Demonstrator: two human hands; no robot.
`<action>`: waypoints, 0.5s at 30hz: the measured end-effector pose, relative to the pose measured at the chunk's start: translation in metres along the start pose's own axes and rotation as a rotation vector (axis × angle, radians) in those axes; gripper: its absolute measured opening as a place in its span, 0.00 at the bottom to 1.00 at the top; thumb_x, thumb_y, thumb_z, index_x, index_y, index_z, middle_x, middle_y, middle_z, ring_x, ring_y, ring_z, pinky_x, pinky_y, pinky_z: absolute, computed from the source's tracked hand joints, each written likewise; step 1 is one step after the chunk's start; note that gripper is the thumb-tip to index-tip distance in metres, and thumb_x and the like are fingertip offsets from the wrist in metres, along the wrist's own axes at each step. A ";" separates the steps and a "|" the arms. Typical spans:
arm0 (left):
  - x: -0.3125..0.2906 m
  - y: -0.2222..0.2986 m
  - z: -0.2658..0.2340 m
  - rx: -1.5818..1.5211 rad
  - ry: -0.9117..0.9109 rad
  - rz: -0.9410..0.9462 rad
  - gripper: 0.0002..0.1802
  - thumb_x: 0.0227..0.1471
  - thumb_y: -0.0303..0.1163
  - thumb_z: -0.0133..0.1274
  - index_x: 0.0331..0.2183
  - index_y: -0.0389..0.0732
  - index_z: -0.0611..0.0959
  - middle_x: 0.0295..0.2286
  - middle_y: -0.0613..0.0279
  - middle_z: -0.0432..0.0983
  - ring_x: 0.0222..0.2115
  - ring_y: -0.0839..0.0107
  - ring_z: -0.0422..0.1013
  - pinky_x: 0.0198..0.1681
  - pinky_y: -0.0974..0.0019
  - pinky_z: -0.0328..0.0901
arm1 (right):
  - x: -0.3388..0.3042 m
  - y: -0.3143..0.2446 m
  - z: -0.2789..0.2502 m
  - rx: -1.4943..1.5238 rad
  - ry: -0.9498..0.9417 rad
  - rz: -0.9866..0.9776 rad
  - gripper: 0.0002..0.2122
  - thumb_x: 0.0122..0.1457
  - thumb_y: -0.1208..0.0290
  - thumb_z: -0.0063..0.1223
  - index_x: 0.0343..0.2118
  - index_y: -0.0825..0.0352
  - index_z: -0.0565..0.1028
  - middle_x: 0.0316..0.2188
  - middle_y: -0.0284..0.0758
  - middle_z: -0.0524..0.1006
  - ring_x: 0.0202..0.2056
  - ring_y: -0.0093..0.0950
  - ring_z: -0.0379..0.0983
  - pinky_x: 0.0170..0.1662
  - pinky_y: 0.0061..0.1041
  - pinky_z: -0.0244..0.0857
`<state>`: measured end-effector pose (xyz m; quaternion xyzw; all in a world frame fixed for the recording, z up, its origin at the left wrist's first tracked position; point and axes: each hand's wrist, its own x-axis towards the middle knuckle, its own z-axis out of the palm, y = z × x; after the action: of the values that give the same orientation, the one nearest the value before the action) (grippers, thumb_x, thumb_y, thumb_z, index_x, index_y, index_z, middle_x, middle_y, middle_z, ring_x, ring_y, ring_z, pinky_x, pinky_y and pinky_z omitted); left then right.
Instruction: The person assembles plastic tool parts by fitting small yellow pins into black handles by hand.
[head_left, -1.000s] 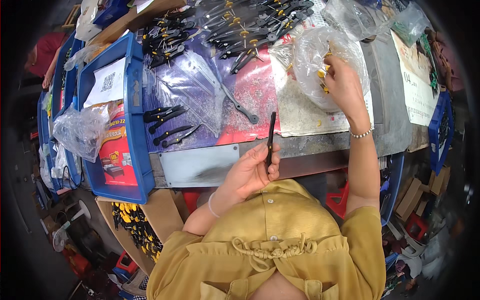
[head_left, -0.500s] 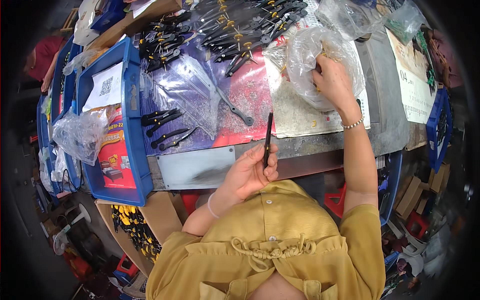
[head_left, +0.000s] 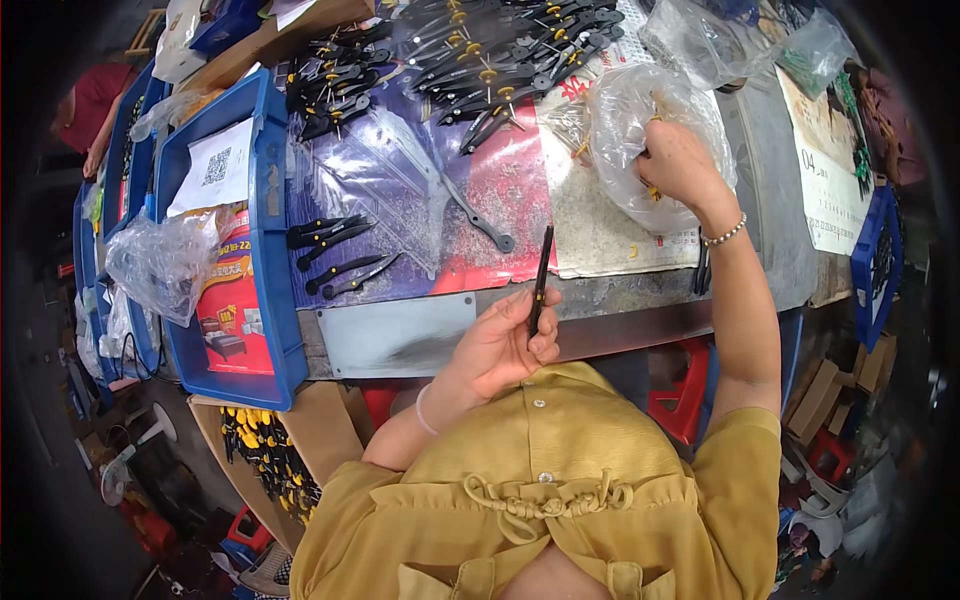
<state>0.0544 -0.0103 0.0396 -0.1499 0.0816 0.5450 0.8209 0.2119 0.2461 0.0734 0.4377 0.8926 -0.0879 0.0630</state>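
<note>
My left hand (head_left: 508, 335) is closed around a slim black hand tool (head_left: 541, 285), held upright in front of my chest with its narrow end pointing away from me. I cannot tell its exact kind. My right hand (head_left: 685, 170) reaches into a clear plastic bag (head_left: 625, 160) holding small yellow-headed pieces. Its fingers are curled, and whatever lies between them is hidden. Next to my right forearm another slim black piece (head_left: 703, 270) lies at the table edge. Several black snips-like tools (head_left: 330, 240) lie on the left of the purple sheet.
Black tools with yellow-headed pins (head_left: 480, 75) crowd the back of the table. A grey metal lever (head_left: 470, 215) lies mid-table. On the left stands a blue tray (head_left: 290, 350) with papers and plastic wrap; below it, a cardboard box (head_left: 335, 430) contains yellow-and-black handles.
My right hand and forearm have shifted a little to the right, still at the bag, uncovering the black piece by the table edge. My left hand keeps its hold, nearly still.
</note>
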 end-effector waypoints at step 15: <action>0.001 0.001 -0.001 0.055 0.020 0.018 0.14 0.58 0.34 0.45 0.42 0.35 0.73 0.25 0.59 0.73 0.22 0.72 0.67 0.28 0.69 0.60 | -0.012 0.013 -0.010 0.517 0.112 0.095 0.08 0.40 0.74 0.51 0.20 0.75 0.71 0.19 0.45 0.74 0.21 0.35 0.71 0.27 0.31 0.64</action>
<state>0.0540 -0.0093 0.0385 -0.1322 0.1061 0.5484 0.8189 0.2290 0.2468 0.0843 0.4847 0.8211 -0.2855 -0.0964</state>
